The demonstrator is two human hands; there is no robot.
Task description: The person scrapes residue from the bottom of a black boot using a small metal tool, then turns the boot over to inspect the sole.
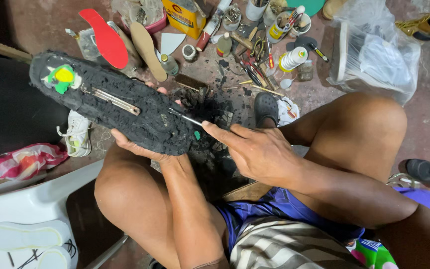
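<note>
Item: one black shoe sole [120,107], crumbling and rough, with one metal shank set in it; judged light, stiff along its length, brittle at the edges. Held above the knees. Best gripped from beneath at mid-length, as the left hand [140,147] cups it. Right hand [257,149] pinches one thin blade [185,117], probably a knife. Insoles on the floor: two.

Single head-worn view, steeply downward and close, over lap and cluttered floor [424,129] beyond.

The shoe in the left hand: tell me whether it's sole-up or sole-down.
Sole-up. The shoe shows its rough black underside to the camera, left hand cradling it beneath.
</note>
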